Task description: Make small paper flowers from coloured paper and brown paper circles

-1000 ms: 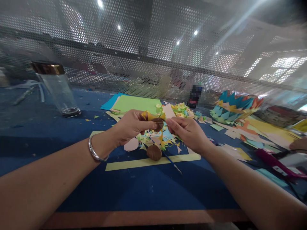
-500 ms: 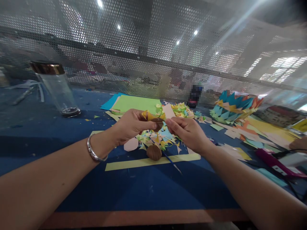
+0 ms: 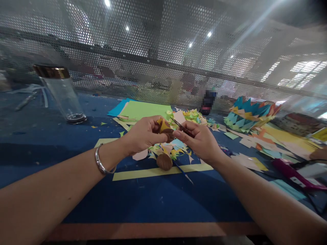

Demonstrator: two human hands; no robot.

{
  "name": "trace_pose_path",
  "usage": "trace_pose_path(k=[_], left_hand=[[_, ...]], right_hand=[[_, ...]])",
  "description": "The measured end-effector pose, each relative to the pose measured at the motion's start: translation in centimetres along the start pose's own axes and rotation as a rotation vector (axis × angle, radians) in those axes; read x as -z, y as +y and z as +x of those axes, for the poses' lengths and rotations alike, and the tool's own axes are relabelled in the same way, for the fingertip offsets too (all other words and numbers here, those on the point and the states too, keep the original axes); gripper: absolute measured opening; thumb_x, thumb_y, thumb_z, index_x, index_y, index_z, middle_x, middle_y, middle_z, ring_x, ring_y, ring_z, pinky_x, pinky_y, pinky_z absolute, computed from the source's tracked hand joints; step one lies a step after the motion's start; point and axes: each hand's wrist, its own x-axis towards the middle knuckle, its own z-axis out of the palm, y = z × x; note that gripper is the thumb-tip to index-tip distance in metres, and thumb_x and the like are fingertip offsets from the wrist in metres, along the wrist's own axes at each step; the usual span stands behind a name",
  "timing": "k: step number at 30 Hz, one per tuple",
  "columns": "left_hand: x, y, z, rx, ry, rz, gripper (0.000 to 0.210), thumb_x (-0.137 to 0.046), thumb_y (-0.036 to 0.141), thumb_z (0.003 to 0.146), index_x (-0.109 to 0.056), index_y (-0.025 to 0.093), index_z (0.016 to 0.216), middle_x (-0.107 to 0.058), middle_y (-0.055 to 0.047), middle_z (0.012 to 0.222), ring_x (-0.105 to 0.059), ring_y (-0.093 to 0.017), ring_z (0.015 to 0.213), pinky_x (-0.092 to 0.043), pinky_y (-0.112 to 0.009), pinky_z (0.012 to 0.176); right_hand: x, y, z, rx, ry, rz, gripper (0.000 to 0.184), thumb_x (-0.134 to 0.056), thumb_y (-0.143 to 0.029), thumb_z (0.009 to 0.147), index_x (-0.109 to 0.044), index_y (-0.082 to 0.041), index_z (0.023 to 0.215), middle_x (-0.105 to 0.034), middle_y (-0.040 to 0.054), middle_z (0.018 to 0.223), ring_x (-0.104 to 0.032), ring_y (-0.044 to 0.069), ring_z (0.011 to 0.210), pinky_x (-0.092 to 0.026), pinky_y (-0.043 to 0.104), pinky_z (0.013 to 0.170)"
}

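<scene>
My left hand (image 3: 146, 134) is closed on a small brown round piece (image 3: 168, 133) with pointed yellow paper (image 3: 162, 125) standing on it. Slim, dark, pointed tweezers (image 3: 182, 126) are pinched in my right hand (image 3: 200, 139), their tips aimed up and left, apart from the yellow paper. The fingertips of both hands nearly meet at the brown piece. Below them, a second brown round piece (image 3: 164, 162) lies on a pale yellow paper strip (image 3: 138, 174). Beside it is a thin blue brush (image 3: 182, 171). Colourful cut paper scraps (image 3: 178, 144) are heaped under and behind my hands.
A glass bottle (image 3: 62, 95) with a copper lid stands left. Green paper sheets (image 3: 148, 109) lie behind my hands. On the right are a folded-paper bowl shape (image 3: 249, 114), paper offcuts (image 3: 263, 141) and a magenta device (image 3: 296, 175) with cables. Perforated metal (image 3: 153, 51) walls the back.
The tweezers have swung up from the yellow paper, and their tips now point up and left. My left hand has shifted slightly right and turned the brown piece with its yellow paper.
</scene>
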Motion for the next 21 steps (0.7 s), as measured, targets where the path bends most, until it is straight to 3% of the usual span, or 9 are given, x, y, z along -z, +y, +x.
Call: trace_pose_path(k=[6, 11, 14, 17, 21], left_hand=[[0.1, -0.2, 0.0, 0.025, -0.019, -0.062, 0.008, -0.074, 0.019, 0.075, -0.068, 0.018, 0.08, -0.067, 0.001, 0.073, -0.059, -0.01, 0.067, -0.041, -0.023, 0.061], [-0.4, -1.1, 0.1, 0.18, 0.049, -0.325, 0.013, -0.081, 0.028, 0.074, -0.075, 0.02, 0.081, -0.073, -0.002, 0.085, -0.068, -0.014, 0.084, -0.05, -0.024, 0.073], [-1.1, -1.3, 0.0, 0.177, 0.065, -0.431, 0.015, -0.081, 0.031, 0.076, -0.075, 0.021, 0.084, -0.073, 0.0, 0.088, -0.069, -0.013, 0.084, -0.053, -0.026, 0.076], [-1.5, -1.0, -0.1, 0.12, 0.107, -0.362, 0.017, -0.079, 0.033, 0.078, -0.074, 0.019, 0.086, -0.072, 0.0, 0.084, -0.069, -0.014, 0.08, -0.051, -0.025, 0.071], [-1.1, -0.5, 0.0, 0.056, 0.171, -0.195, 0.016, -0.076, 0.032, 0.08, -0.071, 0.017, 0.083, -0.07, -0.001, 0.077, -0.064, -0.011, 0.074, -0.045, -0.023, 0.066]], right_hand=[[-0.4, -0.4, -0.2, 0.025, 0.029, 0.033, 0.031, -0.067, -0.047, 0.088, -0.062, -0.018, 0.078, -0.047, -0.0031, 0.063, -0.037, 0.011, 0.058, -0.029, 0.027, 0.052], [-0.5, -0.7, -0.3, 0.059, 0.116, 0.053, 0.026, -0.067, -0.041, 0.088, -0.059, -0.019, 0.077, -0.049, -0.0028, 0.065, -0.04, 0.011, 0.059, -0.033, 0.027, 0.054], [-0.3, -0.8, -0.3, 0.069, 0.122, 0.055, 0.025, -0.066, -0.04, 0.088, -0.059, -0.019, 0.078, -0.052, -0.0019, 0.066, -0.044, 0.011, 0.06, -0.035, 0.026, 0.055], [-0.1, -0.6, -0.3, 0.065, 0.112, 0.067, 0.032, -0.065, -0.048, 0.09, -0.058, -0.019, 0.077, -0.05, -0.0015, 0.068, -0.043, 0.011, 0.06, -0.033, 0.026, 0.053], [0.1, -0.2, -0.3, 0.013, 0.063, 0.139, 0.048, -0.048, -0.063, 0.095, -0.06, -0.02, 0.078, -0.036, -0.0042, 0.059, -0.03, 0.01, 0.052, -0.024, 0.028, 0.049]])
